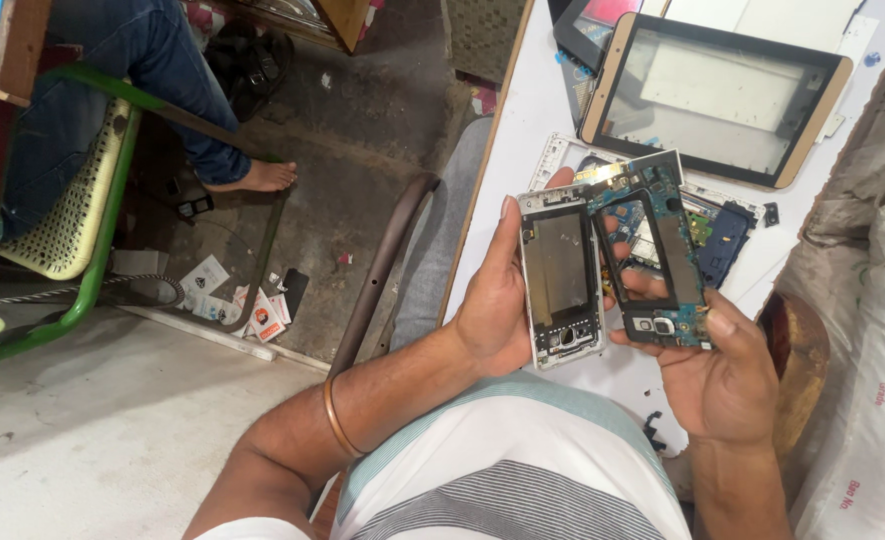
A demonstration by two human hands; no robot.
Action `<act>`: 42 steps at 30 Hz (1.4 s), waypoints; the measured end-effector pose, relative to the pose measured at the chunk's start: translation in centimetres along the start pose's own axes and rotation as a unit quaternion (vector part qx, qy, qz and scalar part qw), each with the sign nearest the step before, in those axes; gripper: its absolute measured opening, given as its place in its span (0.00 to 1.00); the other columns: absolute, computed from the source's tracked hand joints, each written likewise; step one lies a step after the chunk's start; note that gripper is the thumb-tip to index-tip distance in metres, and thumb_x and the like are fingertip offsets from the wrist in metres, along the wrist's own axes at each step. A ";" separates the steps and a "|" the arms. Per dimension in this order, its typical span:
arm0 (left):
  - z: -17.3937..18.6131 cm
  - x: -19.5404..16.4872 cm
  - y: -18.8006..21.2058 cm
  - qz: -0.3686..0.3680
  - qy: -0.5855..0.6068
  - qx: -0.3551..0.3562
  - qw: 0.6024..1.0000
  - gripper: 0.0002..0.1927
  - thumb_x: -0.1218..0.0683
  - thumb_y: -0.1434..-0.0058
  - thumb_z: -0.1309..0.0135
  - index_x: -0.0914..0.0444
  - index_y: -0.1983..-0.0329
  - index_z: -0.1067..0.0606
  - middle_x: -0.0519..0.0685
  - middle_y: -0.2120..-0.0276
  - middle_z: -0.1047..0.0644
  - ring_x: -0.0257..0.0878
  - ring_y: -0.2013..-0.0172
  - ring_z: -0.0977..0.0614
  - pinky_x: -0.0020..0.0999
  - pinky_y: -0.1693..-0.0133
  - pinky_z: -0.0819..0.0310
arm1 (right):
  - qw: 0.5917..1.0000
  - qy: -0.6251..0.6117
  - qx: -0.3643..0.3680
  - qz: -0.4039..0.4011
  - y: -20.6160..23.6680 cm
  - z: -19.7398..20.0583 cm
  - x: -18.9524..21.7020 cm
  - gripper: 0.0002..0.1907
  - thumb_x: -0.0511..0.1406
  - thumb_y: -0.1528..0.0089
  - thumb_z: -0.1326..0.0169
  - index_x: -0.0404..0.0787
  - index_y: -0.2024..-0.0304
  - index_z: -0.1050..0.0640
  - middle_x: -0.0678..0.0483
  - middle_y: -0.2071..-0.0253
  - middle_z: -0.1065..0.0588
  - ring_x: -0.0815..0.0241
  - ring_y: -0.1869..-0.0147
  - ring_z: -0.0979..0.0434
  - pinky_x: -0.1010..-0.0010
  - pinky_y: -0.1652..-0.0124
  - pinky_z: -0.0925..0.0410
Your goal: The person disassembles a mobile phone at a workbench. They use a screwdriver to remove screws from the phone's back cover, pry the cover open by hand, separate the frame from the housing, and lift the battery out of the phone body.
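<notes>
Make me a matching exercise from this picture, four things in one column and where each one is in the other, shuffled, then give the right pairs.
Things:
1. silver phone frame
2. blue-green circuit board
3. gold-edged tablet screen
4. green chair

Places:
A. on the floor at the left
B. in the right hand
C. lying on the white table, beyond the hands
D. in the left hand

Pairs: 1-D, 2-B, 3-C, 4-A

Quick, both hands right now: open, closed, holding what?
Left hand: closed on a silver phone frame.
Right hand: closed on a blue-green phone circuit board, frame-shaped.
</notes>
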State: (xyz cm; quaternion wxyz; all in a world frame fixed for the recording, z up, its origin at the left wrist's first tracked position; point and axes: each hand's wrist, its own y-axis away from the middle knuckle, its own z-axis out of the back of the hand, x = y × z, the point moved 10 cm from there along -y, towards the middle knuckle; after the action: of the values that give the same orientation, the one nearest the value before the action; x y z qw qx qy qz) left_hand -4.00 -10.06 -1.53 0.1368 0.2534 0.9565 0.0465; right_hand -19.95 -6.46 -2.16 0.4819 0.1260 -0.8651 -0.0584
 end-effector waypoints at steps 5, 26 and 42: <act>0.1 0.0 0.1 0.006 -0.018 -0.006 1.000 0.35 0.31 0.22 0.75 0.45 0.16 0.54 0.51 0.38 0.31 0.44 0.38 0.27 0.43 0.44 0.25 | 0.999 -0.025 -0.019 -0.015 0.1 0.6 -0.5 0.31 0.44 0.29 0.55 0.23 0.34 0.31 0.31 0.38 0.28 0.39 0.39 0.23 0.44 0.44 0.28; 0.0 -0.3 0.0 -0.012 -0.089 -0.017 0.996 0.36 0.32 0.24 0.73 0.44 0.16 0.58 0.50 0.37 0.33 0.42 0.36 0.30 0.42 0.40 0.29 | 0.974 0.210 -0.001 0.089 1.3 -3.0 1.1 0.25 0.37 0.32 0.44 0.28 0.36 0.30 0.38 0.31 0.32 0.48 0.31 0.28 0.53 0.38 0.29; -0.5 0.1 0.2 -0.007 -0.127 -0.039 0.991 0.40 0.28 0.30 0.75 0.42 0.18 0.62 0.51 0.34 0.40 0.42 0.34 0.35 0.45 0.37 0.31 | 0.725 0.635 0.028 0.267 2.0 -10.8 2.9 0.33 0.49 0.48 0.31 0.41 0.45 0.21 0.49 0.39 0.27 0.57 0.44 0.26 0.63 0.45 0.36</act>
State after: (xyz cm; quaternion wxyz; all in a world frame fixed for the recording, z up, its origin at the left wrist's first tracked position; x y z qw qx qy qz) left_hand -4.13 -9.86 -1.00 0.2669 0.2451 0.9307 0.0506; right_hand -12.57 -5.14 6.35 0.9106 -0.0889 -0.3561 0.1901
